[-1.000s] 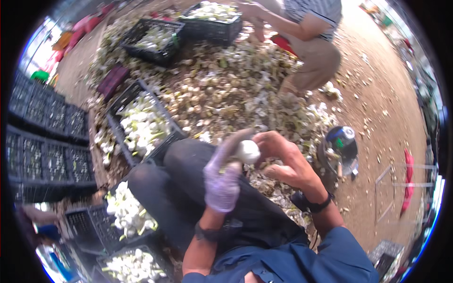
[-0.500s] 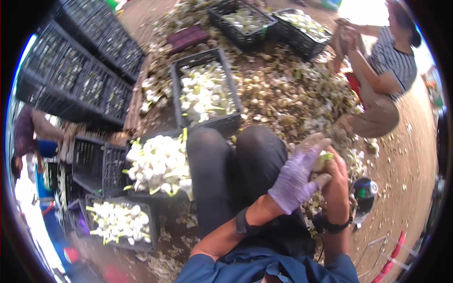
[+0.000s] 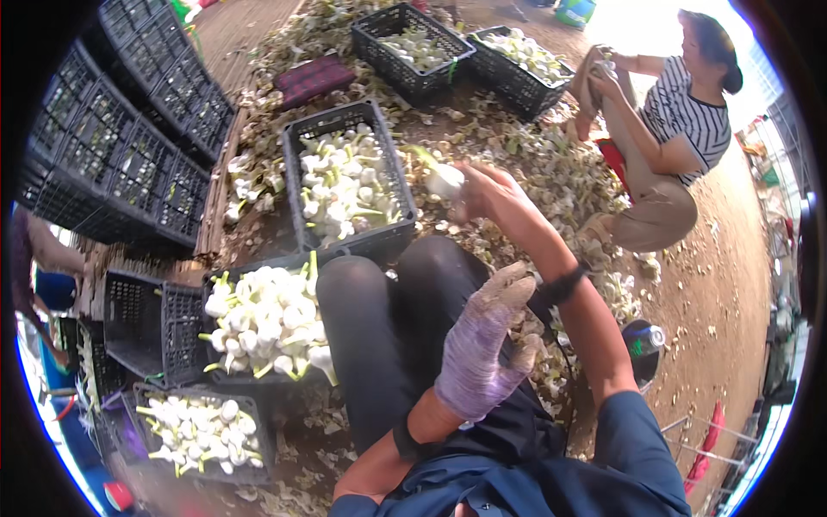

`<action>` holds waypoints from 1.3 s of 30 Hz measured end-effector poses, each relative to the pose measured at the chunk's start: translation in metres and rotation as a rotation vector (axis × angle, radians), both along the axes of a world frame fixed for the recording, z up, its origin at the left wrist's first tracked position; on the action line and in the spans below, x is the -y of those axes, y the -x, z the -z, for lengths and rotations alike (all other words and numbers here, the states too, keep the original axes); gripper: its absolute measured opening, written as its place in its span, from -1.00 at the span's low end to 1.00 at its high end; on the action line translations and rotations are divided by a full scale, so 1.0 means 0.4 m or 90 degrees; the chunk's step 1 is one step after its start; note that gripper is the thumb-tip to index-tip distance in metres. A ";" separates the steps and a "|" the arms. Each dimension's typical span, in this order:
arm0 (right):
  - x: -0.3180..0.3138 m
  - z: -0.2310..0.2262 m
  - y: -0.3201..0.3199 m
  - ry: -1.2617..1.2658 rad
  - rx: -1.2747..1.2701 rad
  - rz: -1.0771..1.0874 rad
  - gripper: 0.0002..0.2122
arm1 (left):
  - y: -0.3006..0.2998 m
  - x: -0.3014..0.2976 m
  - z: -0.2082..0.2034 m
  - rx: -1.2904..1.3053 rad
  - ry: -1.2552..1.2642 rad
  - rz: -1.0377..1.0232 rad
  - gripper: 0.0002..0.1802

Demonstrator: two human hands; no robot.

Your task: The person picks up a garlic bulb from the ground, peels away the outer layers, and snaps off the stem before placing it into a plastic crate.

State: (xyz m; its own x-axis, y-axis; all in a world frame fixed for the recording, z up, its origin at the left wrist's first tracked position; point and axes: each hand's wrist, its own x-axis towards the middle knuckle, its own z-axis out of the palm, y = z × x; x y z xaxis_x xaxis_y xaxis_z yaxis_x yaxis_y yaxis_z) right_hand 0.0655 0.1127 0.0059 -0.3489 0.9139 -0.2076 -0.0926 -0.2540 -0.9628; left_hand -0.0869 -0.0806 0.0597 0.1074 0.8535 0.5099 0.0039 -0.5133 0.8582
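The bare right hand (image 3: 495, 196) is extended to the far side of the knees, its fingers closed on the round body of a white garlic bulb with a green stem (image 3: 444, 180); exact finger contact is blurred. The bulb is above the floor, just right of a black perforated plastic crate (image 3: 366, 237) loaded with white, green-stemmed bulbs (image 3: 345, 181). Its stem points far and left; holding the body presumably gives firm purchase and leaves the stem clear. The left hand (image 3: 484, 349), in a purple knitted glove with tan fingers, is positioned near the lap. Its fingers are half curled, thumb well apart, with no item visible between them; the glove probably protects the skin or improves grip. The crate stands directly beyond the dark-trousered knees (image 3: 388, 297), apparently to sit within arm's reach. A heaped pile of white bulbs with green stems (image 3: 263, 319) lies left of the knees, likely for access from the seat. Dry, pale peelings (image 3: 495, 125) cover the floor at the far side, between the crates and a seated co-worker in a striped shirt (image 3: 689, 116).
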 end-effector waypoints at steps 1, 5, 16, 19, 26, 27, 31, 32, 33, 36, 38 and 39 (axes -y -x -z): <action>-0.025 -0.004 0.020 -0.070 0.066 0.056 -0.65 | 0.007 -0.003 0.005 -0.026 -0.005 0.003 -0.39; -0.163 0.149 -0.116 -0.100 0.175 0.150 -0.70 | -0.021 -0.006 0.003 -0.044 -0.039 0.053 -0.42; -0.253 0.694 -0.405 -0.018 0.839 0.274 -0.61 | -0.051 -0.071 0.101 0.041 0.035 0.293 -0.67; -0.314 0.756 -0.364 -0.080 0.850 0.246 -0.68 | -0.009 -0.038 0.108 0.195 0.327 0.145 -0.63; -0.400 0.860 -0.410 -0.196 0.905 0.079 -0.80 | -0.066 -0.152 0.121 0.129 0.391 -0.058 -0.55; -0.402 0.863 -0.377 -0.229 0.881 0.131 -0.80 | -0.070 -0.157 0.112 0.153 0.426 -0.096 -0.55; -0.345 0.793 -0.425 -0.192 0.699 0.170 -0.72 | -0.088 -0.179 0.108 0.165 0.477 -0.148 -0.57; -0.318 0.742 -0.379 -0.125 0.549 0.156 -0.70 | -0.076 -0.181 0.104 0.131 0.475 -0.174 -0.58; -0.289 0.675 -0.335 -0.117 0.445 0.160 -0.71 | -0.059 -0.176 0.093 0.127 0.490 -0.176 -0.55; -0.176 0.444 -0.310 -0.121 0.250 0.129 -0.76 | -0.073 -0.186 0.096 0.006 0.369 -0.394 -0.32; -0.092 0.313 -0.335 -0.218 0.242 0.108 -0.75 | -0.074 -0.189 0.071 0.045 0.289 -0.390 -0.54; -0.046 0.271 -0.349 -0.222 0.229 0.114 -0.76 | -0.071 -0.192 0.075 0.021 0.294 -0.374 -0.49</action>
State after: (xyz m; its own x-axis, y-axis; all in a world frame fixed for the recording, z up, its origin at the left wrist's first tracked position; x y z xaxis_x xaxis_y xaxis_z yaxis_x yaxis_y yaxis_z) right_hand 0.2050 0.1311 -0.1025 -0.1442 0.9887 0.0419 0.2468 0.0769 -0.9660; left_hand -0.0585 -0.0040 0.0299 -0.4411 0.8939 0.0802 0.1373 -0.0211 0.9903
